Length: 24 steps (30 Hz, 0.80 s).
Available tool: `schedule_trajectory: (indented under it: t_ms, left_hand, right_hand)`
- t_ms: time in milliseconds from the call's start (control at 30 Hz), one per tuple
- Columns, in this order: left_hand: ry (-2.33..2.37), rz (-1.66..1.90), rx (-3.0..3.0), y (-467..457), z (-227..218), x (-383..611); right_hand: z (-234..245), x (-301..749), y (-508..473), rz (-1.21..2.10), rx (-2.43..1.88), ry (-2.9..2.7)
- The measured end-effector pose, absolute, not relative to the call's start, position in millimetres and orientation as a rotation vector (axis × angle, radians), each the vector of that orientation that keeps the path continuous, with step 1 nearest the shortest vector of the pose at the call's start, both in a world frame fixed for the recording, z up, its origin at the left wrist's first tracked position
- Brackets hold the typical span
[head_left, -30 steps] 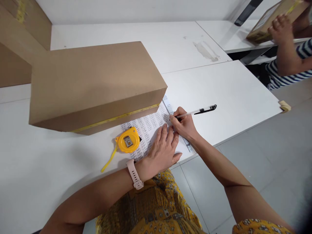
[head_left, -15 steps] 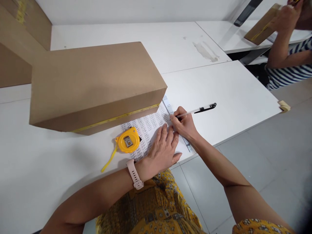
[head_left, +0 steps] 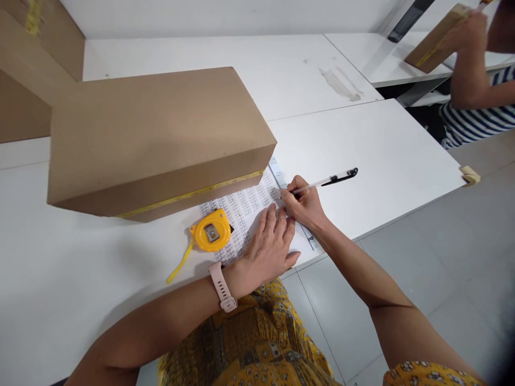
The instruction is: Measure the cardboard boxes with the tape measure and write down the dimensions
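My right hand (head_left: 306, 206) is closed around a clear pen with a black clip (head_left: 328, 182), its tip on a printed sheet (head_left: 241, 209) full of small figures. My left hand (head_left: 269, 246), with a pink watch at the wrist, lies flat and open on the same sheet, fingers stretched beside the right hand. A yellow tape measure (head_left: 211, 231) sits just left of my left hand, its tape trailing toward me. A large brown cardboard box (head_left: 153, 134) with a yellow strip along its lower edge stands behind the sheet and covers its far part.
The white table (head_left: 374, 145) ends close to my right wrist, with grey floor beyond. More brown boxes (head_left: 28, 64) stand at the far left. At the top right another person in a striped top holds up a cardboard box (head_left: 436, 40) over a second table.
My hands, the pen and the tape measure have barely moved. The person at the top right has tilted their box up and shifted their arm.
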<state>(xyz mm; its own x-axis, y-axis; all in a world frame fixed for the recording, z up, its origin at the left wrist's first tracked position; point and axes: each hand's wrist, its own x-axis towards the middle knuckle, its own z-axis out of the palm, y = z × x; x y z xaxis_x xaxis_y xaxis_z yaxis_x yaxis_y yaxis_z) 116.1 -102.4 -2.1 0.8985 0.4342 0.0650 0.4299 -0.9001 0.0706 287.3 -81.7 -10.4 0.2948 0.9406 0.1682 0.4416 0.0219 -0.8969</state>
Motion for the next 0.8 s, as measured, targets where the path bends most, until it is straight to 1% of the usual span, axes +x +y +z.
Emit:
schedule_trajectory:
  t_ms: [800]
  left_hand:
    - [0.690,0.141,3.005,-102.4,-2.4,115.2]
  right_hand:
    - [-10.3,287.4,-81.5,0.605,-1.624,-1.281]
